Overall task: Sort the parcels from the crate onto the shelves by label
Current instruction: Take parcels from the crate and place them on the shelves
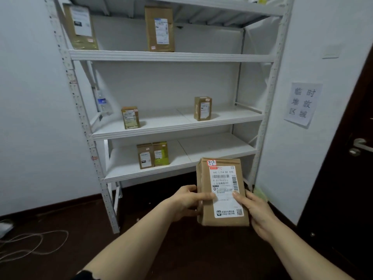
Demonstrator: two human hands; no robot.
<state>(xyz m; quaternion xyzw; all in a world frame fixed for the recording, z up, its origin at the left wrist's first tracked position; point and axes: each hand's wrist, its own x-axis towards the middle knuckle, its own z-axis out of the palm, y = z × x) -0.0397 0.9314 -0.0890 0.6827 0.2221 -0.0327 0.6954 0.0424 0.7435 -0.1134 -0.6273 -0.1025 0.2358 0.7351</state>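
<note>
Left forearm enters from the lower left, stretched forward. The left hand (pixel 188 201) grips the left edge of the parcel (pixel 222 191), thumb laid across the front and fingers curled behind. The parcel is upright in mid-air, label towards the camera, in front of the right end of the lowest board of the shelves (pixel 171 56) and clear of it. The right hand (pixel 257 213) grips the right edge, thumb on the label, fingers hidden behind.

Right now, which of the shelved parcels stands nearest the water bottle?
The small parcel at the left end of the middle shelf; the water bottle stands just to its left. All others sit farther right or on other shelves.
</note>
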